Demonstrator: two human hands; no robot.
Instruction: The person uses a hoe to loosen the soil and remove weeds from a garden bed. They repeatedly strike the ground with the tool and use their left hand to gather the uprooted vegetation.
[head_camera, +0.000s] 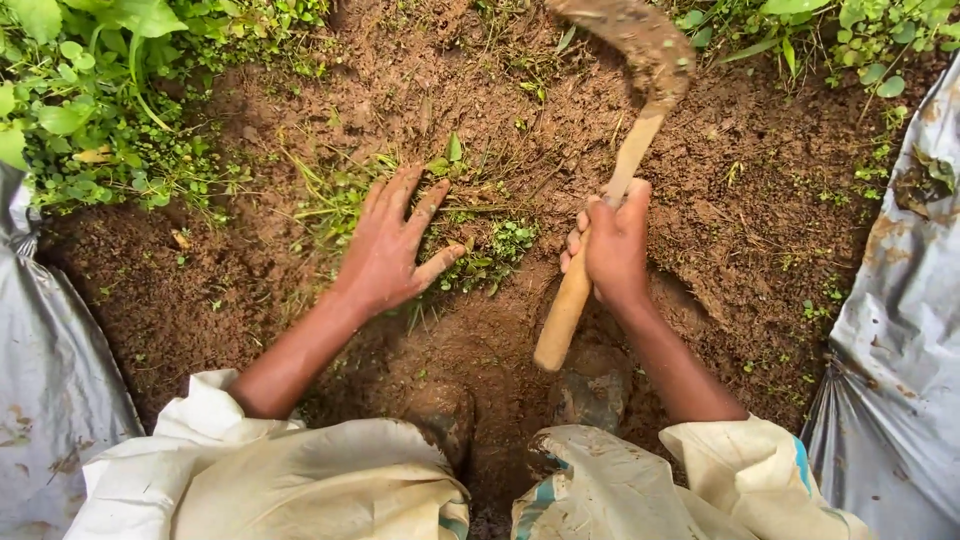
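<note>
**Sickle raised over a weed clump in a narrow soil strip**

Nearest, pale cloth (300, 480) covers the knees. The right hand (612, 245) is clamped around the wooden handle of the sickle (600, 240), its soil-caked blade lifted above the bare soil (250, 290). It looks light and stiff, best gripped mid-handle; the blade edge is best avoided. The left hand (392, 250) lies with fingers spread, pressing the weed clump (480, 250), soft and probably shallow-rooted. Grey plastic sheets (900, 330) hem both sides; room opens only ahead, toward thick green plants (90, 90).

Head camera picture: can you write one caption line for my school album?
Left hand presses on a clump of weeds while the right hand grips a muddy curved sickle above brown soil.
</note>
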